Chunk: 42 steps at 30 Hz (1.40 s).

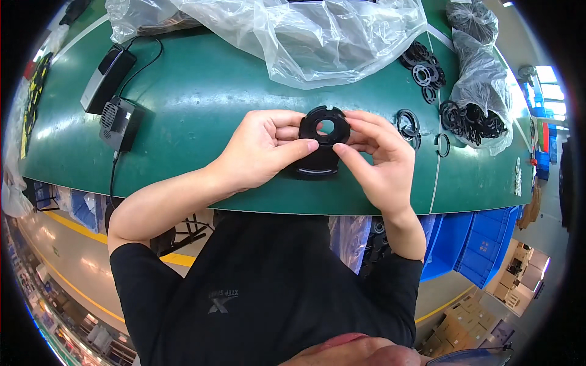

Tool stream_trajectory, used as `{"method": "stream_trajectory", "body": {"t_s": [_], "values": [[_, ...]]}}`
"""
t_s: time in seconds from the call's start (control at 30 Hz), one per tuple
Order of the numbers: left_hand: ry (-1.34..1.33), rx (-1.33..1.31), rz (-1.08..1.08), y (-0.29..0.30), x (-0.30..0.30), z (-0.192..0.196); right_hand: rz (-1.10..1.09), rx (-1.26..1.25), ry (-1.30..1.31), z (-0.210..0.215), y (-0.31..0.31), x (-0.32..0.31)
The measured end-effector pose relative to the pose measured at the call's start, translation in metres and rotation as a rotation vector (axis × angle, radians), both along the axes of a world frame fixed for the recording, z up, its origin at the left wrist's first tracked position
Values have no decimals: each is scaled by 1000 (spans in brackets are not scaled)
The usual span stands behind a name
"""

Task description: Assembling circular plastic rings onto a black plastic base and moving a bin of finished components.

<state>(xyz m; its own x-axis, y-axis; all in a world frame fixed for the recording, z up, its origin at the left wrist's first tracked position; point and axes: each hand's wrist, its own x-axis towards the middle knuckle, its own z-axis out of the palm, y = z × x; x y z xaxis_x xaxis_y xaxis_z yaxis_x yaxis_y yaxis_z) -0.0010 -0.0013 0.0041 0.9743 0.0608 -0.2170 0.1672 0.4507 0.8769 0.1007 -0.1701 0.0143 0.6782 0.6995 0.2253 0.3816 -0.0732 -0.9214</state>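
Left hand and right hand pinch a black, plastic-looking notched ring near the green tabletop's front edge; keep the pressure even.

A green table bears black rings and plastic, probably bagging.
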Motion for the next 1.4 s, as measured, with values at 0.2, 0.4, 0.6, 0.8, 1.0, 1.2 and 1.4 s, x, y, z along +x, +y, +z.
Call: {"method": "stream_trajectory", "body": {"t_s": [0.2,0.4,0.6,0.8,1.0,1.2,1.4], "values": [[-47,21,7,-3,-2,0,10,44,173,2,-2,2],[-103,69,23,-4,-6,1,36,38,137,7,-6,5],[-121,116,13,-4,-7,4,110,-10,-255,6,-6,8],[-125,144,8,-5,-7,1,48,-3,-432,10,-1,0],[-141,123,41,-6,-9,0,5,8,-493,10,1,-6],[-82,70,68,-6,-9,4,9,45,-334,3,1,-11],[-72,64,65,-7,-11,5,111,-21,361,10,-1,-10]]}}
